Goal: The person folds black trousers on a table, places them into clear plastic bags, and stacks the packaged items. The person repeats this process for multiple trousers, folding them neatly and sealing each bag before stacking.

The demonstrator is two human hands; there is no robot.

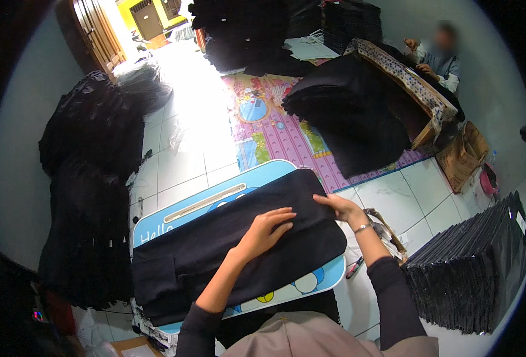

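A long folded black garment (pixel 233 238) lies flat across a small blue lap table (pixel 275 168) with a printed cartoon top. My left hand (pixel 269 231) rests on the middle of the cloth, fingers stretched out and palm down. At the far right end of the garment my right hand (pixel 341 208) has the cloth's edge between its thumb on top and its fingers, which are partly hidden. A bracelet (pixel 363 228) circles my right wrist. The garment's left end shows a squared, layered fold.
Tall heaps of black garments (pixel 90 196) stand along the left wall. Stacked flat black packets (pixel 465 268) rise at right. Beyond the table, a pink play mat (pixel 275 128) bears a black cloth pile (pixel 352 113). Another person (pixel 444 56) sits behind a low table (pixel 402 74).
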